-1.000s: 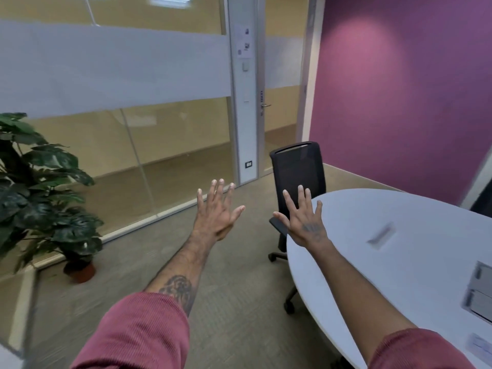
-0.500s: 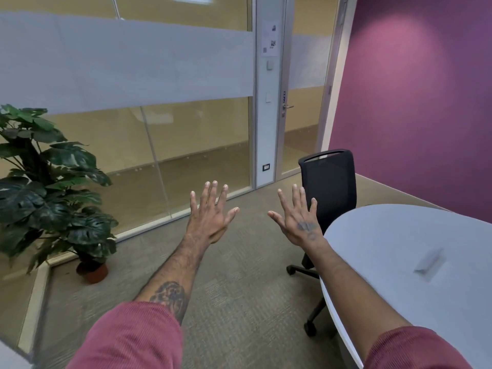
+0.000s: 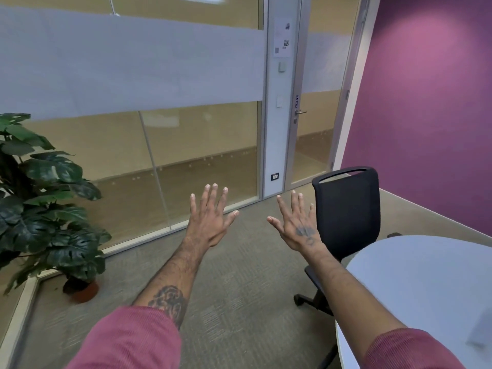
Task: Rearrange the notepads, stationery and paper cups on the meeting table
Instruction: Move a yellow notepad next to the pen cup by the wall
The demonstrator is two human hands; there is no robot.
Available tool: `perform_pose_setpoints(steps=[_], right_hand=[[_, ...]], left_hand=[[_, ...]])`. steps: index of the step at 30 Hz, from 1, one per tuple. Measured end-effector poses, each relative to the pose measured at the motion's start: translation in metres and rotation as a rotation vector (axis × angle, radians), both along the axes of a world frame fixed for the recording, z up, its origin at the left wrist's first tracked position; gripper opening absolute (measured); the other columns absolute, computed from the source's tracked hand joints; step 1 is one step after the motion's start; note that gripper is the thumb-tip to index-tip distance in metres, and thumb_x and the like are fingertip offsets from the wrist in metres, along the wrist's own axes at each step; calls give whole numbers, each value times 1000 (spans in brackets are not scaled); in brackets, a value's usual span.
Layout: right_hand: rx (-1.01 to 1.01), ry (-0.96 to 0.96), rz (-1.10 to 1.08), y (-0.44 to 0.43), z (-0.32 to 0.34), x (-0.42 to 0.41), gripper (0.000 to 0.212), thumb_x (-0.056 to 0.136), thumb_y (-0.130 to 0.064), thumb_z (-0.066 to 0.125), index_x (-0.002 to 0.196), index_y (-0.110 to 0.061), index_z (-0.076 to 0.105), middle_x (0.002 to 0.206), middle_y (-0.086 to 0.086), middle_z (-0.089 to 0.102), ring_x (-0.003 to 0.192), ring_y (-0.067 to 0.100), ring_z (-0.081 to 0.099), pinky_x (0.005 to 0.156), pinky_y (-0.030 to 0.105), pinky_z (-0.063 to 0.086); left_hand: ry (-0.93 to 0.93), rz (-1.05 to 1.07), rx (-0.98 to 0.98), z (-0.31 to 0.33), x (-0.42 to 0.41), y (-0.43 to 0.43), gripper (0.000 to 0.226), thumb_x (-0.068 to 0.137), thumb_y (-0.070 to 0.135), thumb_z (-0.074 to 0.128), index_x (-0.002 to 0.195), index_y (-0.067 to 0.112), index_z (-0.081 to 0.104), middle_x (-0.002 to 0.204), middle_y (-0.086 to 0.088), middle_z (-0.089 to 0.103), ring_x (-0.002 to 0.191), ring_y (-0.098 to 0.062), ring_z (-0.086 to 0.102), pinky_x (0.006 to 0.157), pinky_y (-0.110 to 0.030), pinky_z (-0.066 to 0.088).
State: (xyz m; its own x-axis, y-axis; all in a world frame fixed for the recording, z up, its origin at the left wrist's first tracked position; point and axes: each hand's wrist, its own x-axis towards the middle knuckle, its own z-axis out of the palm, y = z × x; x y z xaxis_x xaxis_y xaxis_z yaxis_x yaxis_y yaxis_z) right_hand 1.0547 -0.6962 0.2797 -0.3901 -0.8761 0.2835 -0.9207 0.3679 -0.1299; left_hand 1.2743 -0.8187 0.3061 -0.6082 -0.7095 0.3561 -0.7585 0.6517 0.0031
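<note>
The left hand (image 3: 210, 218) is held out in front of the person, back toward the camera, fingers spread wide and straight, holding nothing. The right hand (image 3: 296, 223) is raised beside it in the same pose, apart from it, fingers fanned out and empty, with a small dark tattoo on its back. Both forearms are bare, the left one bearing a larger dark tattoo near the elbow, and both come out of rolled-up dusty-pink ribbed sleeves (image 3: 133, 342) at the lower edge of the view.

Below the hands lies grey-green patterned carpet (image 3: 239, 288). Just to the right of the right hand stands a black mesh-backed office chair on castors (image 3: 348, 209), its seat tucked toward the rounded end of a white oval meeting table (image 3: 415, 275) that fills the lower right corner. On the table's right edge of view sits a pale blurred shape (image 3: 482, 331), too indistinct to identify; no notepads, pens or paper cups can be made out in this part of the table.

Farther out, a large-leaved green potted plant in a brown pot (image 3: 45, 209) stands at the left by a glass partition with a frosted band (image 3: 127, 65). A glazed door with a metal handle (image 3: 316, 115) and a purple wall (image 3: 431, 115) close the right side
</note>
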Motion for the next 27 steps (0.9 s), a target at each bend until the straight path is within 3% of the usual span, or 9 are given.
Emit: perform_pose_setpoints(steps=[11,15,27], right_hand=[[24,22,9,-104,2,-75,78,89,-73,8,155,-31,1,162,14,-8,149,31,-10,118,58,2],[14,11,-18,-161,-7,-108,77,90,-73,9,155,-31,1,162,15,-9,149,31,-11,117,59,0],[34,-29,-170,-304,-20,-196,79,89,-73,7,155,-30,-2,162,14,-12,149,31,-13,118,57,0]], left_hand=[[2,-4,16,-8,-79,-104,76,96,67,13,157,23,3,165,-8,-3,151,-23,-10,118,-56,-5],[1,-20,11,-16,-112,-168,80,91,69,4,157,23,2,165,-8,-2,151,-24,-8,118,-56,-4],[-29,-166,25,-22,-218,-344,78,94,67,7,156,21,2,164,-9,-2,151,-25,-8,117,-55,-4]])
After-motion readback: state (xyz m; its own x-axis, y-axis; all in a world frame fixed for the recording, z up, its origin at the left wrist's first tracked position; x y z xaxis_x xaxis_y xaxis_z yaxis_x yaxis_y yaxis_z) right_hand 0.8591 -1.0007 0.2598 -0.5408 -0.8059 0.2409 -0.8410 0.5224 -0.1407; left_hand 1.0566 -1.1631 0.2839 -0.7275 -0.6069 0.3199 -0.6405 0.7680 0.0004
